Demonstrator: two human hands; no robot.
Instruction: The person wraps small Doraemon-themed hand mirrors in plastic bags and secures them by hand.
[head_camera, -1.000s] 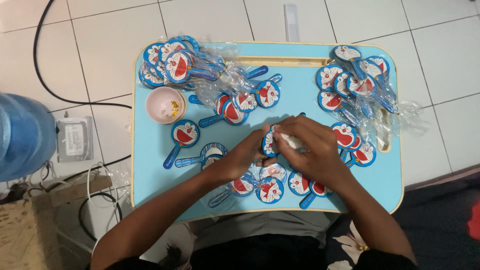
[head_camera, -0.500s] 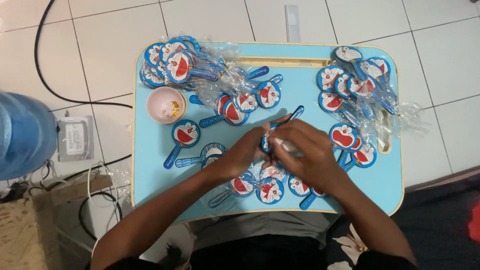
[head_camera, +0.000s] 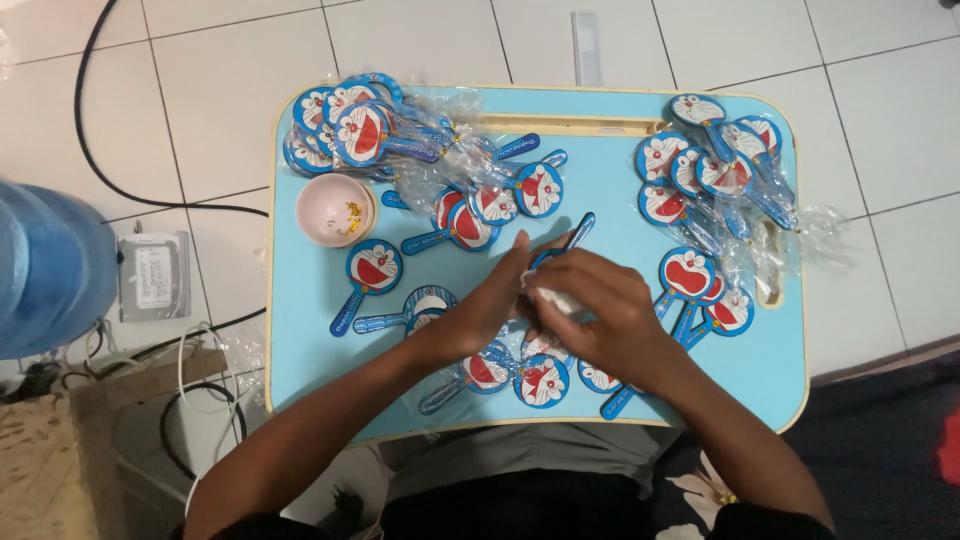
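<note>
Both hands meet over the middle of a light blue lap table (head_camera: 620, 200). My left hand (head_camera: 490, 305) and my right hand (head_camera: 590, 315) together grip one small round blue cartoon-cat paddle fan (head_camera: 572, 235); its blue handle sticks out past my fingers toward the far side. A bit of clear plastic wrap shows between my fingers. More of the same fans (head_camera: 540, 380) lie under my wrists at the near edge. Two bare fans (head_camera: 375, 268) lie to the left.
Wrapped fans are piled at the table's far left (head_camera: 350, 125), centre (head_camera: 500, 195) and right (head_camera: 715, 175). A small pink bowl (head_camera: 335, 210) holding tiny gold bits stands at the left. A blue water jug (head_camera: 50, 265), cables and a grey box sit on the tiled floor.
My hands have shifted slightly toward the far side with the fan, and its handle now points out more clearly beyond my fingers.
</note>
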